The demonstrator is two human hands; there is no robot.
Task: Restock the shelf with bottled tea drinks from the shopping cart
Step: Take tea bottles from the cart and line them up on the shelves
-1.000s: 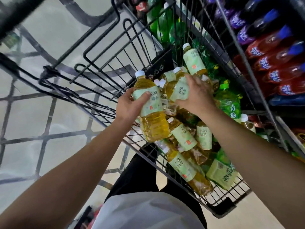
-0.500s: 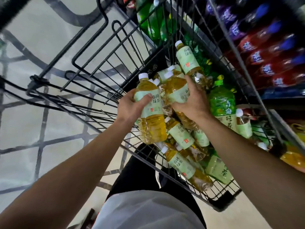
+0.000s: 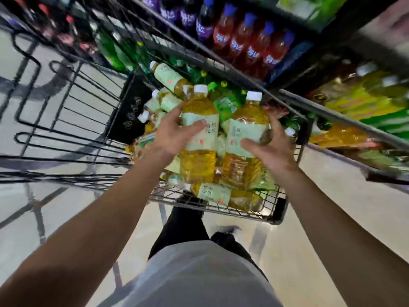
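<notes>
My left hand (image 3: 174,131) and right hand (image 3: 269,145) each grip one tea bottle (image 3: 199,129) with curled fingers above the shopping cart (image 3: 221,210); the smooth plastic may slip if I swing quickly toward the shelf (image 3: 332,111).

- Red drink bottles (image 3: 247,44) with blue caps stand in a row, upper centre.
- Purple-labelled bottles (image 3: 188,15) sit to their left.
- Pale glossy floor (image 3: 294,235) lies below.
- Dark trousers (image 3: 186,229) and a shoe (image 3: 225,231) show beneath a light shirt (image 3: 199,273).
</notes>
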